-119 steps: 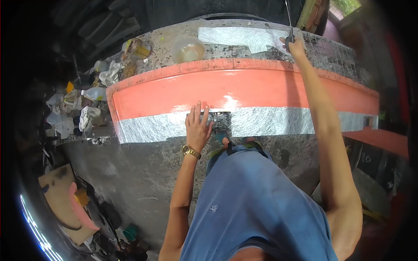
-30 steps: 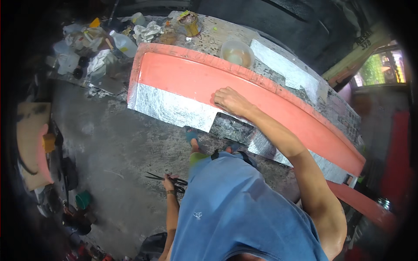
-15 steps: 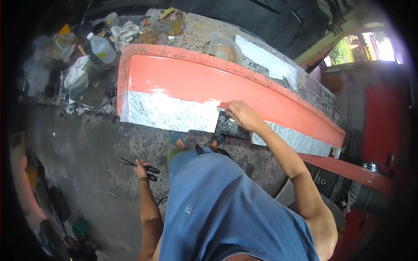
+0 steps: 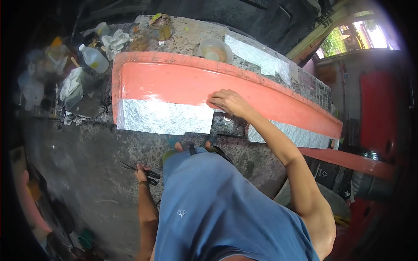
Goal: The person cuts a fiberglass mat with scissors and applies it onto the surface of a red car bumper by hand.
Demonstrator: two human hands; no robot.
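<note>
Head view showed the right hand lying open on a long curved orange panel beside white fibreglass matting. Left hand gripped black scissors.

I am getting a single view, from the head camera, and it is looking steeply down over the person's chest at the floor and the long orange panel ahead. The fisheye lens is bending the panel's straight edges and darkening the rim. The panel is lying within arm's reach; the right hand is coming in from the lower right, the left hand hanging low at the left.
</note>
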